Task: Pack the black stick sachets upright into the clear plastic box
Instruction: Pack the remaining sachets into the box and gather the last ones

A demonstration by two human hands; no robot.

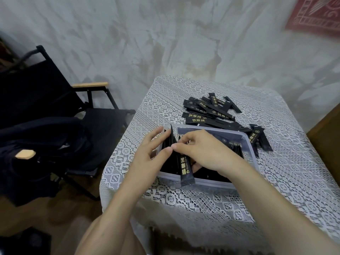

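Observation:
A clear plastic box (246,142) sits on the lace-covered table, holding several black stick sachets on end at its left side. My left hand (149,155) presses flat against those upright sachets (166,144) at the box's left wall, thumb touching them. My right hand (200,150) reaches into the box from the right, fingers curled on the tops of the sachets. One sachet with gold lettering (185,172) leans over the box's near rim. A loose pile of black sachets (209,111) lies behind the box, with a few more (260,138) to its right.
The small table with the white lace cloth (287,181) stands against a pale wall. A black folding chair with wooden armrests (88,100) stands to the left, with dark clothing draped over it. A brown piece of furniture (327,137) borders the table's right.

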